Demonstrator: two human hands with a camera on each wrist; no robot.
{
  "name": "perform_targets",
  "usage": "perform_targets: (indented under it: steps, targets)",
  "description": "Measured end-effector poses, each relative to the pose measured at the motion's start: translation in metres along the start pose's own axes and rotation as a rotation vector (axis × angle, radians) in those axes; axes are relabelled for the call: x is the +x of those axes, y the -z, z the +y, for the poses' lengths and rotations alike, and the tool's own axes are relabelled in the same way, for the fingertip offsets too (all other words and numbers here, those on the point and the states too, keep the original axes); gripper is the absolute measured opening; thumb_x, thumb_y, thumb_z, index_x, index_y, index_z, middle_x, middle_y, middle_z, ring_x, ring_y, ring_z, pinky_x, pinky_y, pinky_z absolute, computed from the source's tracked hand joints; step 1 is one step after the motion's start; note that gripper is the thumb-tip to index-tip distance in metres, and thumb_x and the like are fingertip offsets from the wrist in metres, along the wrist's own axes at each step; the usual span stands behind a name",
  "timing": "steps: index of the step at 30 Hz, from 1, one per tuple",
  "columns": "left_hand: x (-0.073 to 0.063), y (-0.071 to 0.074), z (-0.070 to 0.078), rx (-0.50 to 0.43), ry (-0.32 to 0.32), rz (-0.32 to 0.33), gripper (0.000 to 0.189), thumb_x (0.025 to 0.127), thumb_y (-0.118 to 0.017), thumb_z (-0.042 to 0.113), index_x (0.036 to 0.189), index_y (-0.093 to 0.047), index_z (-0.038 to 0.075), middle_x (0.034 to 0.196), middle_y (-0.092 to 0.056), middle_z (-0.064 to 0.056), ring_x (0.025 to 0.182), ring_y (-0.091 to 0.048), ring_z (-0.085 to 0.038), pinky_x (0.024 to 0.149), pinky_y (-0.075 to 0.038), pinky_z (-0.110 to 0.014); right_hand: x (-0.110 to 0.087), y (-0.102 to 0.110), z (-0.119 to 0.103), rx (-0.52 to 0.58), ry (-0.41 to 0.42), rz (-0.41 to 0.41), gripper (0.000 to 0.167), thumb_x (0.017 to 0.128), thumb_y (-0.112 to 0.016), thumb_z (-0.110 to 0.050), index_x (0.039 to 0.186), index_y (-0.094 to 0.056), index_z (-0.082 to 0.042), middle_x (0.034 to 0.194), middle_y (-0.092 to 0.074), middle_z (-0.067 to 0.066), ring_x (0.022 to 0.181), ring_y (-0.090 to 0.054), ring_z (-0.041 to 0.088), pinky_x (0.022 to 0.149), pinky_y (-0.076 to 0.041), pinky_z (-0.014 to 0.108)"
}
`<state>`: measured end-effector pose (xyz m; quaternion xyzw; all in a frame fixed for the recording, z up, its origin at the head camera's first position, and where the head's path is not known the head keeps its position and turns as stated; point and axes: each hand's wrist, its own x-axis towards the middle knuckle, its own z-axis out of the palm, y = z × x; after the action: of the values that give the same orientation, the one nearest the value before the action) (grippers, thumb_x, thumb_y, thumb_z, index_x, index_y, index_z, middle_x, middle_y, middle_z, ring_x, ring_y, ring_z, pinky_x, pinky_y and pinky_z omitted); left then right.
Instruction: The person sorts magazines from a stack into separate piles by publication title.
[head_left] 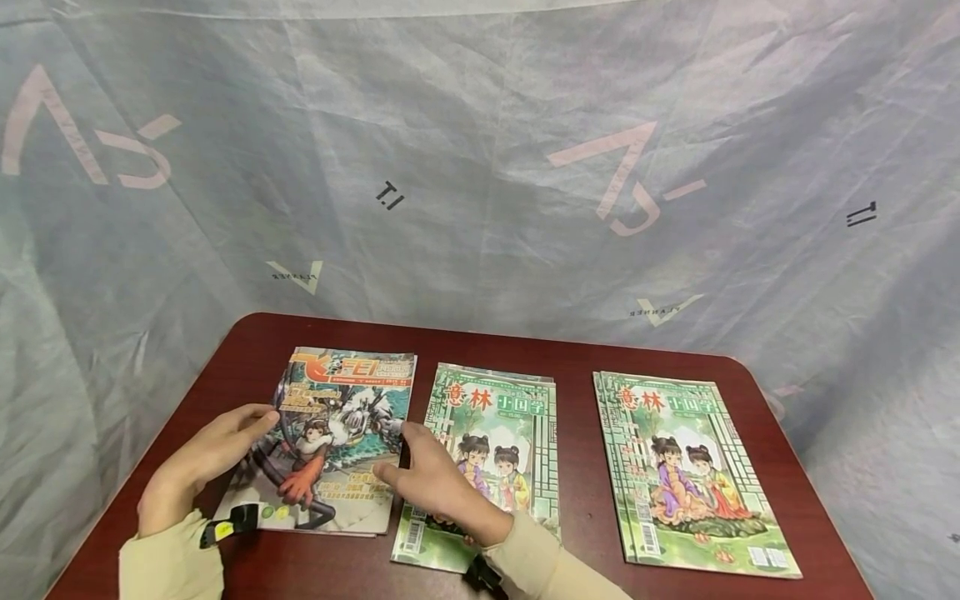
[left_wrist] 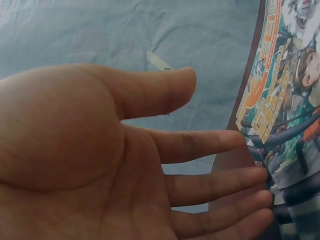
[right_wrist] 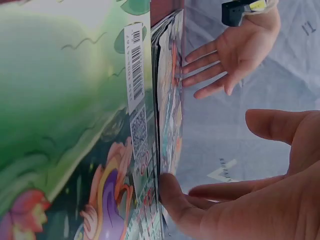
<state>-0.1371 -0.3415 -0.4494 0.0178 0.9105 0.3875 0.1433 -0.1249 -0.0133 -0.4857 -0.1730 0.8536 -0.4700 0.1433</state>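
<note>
A stack of magazines topped by a comic-style cover with an orange title (head_left: 341,442) lies at the left of the table. My left hand (head_left: 206,454) is at its left edge, fingers straight and the thumb raised apart, as the left wrist view shows. Along the opposite edge, my right hand (head_left: 442,479) has its fingertips right at the side of the stack, thumb spread above the cover. That hand and forearm overlap the middle stack of green magazines (head_left: 525,425) in the head view, hiding part of its cover. Neither hand grips anything.
Another stack of green magazines (head_left: 697,467) with the same cover lies at the right. The dark red table (head_left: 577,467) has rounded far corners. A grey printed cloth (head_left: 480,167) hangs behind and around it. Both wrists wear black straps.
</note>
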Motion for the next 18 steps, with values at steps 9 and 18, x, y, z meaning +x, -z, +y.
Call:
perform_targets:
  steps: [9,18]
  targets:
    - [0.000,-0.005,0.011,0.043,-0.079,0.082,0.063,0.122,-0.046,0.031,0.161,-0.038,-0.017,0.154,-0.049,-0.045,0.136,-0.054,-0.064,0.103,-0.051,-0.073,-0.010,0.013,-0.012,0.088,-0.013,0.038,0.079,0.106,-0.075,-0.031,0.167,-0.041,0.006,0.169,-0.046,0.027,0.156,-0.044,0.047,0.128,-0.035,0.064]
    - [0.006,-0.023,0.037,0.045,-0.235,0.114,0.054,0.120,-0.053,0.025,0.163,-0.045,-0.007,0.156,-0.055,-0.035,0.131,-0.063,-0.055,0.099,-0.055,-0.070,-0.024,0.026,-0.005,0.163,0.049,0.115,0.068,0.105,-0.075,-0.023,0.162,-0.049,0.005,0.157,-0.058,0.026,0.144,-0.056,0.046,0.120,-0.044,0.066]
